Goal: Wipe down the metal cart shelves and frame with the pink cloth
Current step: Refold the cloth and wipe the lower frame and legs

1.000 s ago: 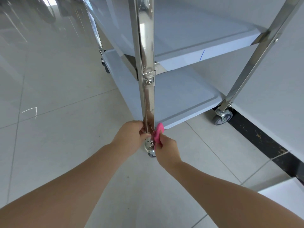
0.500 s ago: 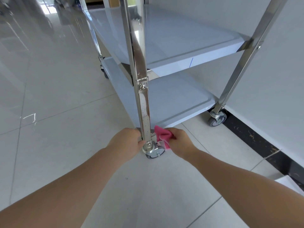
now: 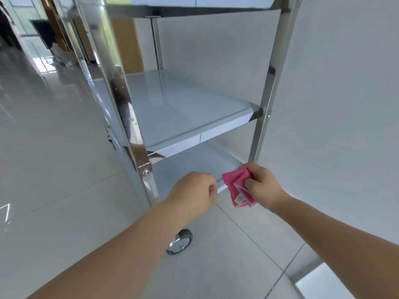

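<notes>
Right hand point(image 3: 263, 186) moved right, gripping pink cloth point(image 3: 235, 184), left hand point(image 3: 193, 192) fisted

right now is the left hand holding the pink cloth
No, the pink cloth is gripped by the right hand; the left hand holds nothing.

Tiled room beside a wall
Glossy pale floor point(image 3: 43, 169) meets a white wall point(image 3: 345, 83); a brown door point(image 3: 127, 44) and a bright window point(image 3: 21, 18) stand far back.
</notes>
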`<state>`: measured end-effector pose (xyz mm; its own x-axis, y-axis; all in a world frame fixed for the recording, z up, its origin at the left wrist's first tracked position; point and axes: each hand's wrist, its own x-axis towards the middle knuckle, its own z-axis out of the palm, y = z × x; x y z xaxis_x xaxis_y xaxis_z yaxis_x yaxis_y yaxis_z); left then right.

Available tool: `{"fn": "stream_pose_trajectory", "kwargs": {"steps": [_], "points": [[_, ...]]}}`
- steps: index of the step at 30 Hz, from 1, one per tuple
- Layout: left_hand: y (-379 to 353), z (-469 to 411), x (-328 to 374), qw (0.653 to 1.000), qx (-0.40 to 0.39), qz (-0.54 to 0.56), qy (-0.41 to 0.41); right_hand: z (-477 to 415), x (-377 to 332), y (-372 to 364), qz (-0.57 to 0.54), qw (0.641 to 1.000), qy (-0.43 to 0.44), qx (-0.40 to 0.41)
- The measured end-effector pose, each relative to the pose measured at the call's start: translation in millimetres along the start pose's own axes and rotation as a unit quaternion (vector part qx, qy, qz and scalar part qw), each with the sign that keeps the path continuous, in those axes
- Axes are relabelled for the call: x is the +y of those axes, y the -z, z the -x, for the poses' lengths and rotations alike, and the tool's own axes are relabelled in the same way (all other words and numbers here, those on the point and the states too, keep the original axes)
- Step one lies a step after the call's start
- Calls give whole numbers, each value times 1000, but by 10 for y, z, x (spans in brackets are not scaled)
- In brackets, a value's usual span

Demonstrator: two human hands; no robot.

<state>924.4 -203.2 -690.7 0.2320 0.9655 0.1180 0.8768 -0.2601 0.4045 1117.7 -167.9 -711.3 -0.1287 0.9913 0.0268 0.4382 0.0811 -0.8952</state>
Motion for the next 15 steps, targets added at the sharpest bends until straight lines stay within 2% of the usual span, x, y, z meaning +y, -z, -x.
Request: {"fn": "stream_pose_trajectory", "kwargs": {"steps": [6,15], "points": [[501,-562,626,999,37,12,-39,-21,-363,841,-5,995,34,94],[816,-1765,1260,983,114,145,-6,-111,-776,1600,-63,980,88,168]]}}
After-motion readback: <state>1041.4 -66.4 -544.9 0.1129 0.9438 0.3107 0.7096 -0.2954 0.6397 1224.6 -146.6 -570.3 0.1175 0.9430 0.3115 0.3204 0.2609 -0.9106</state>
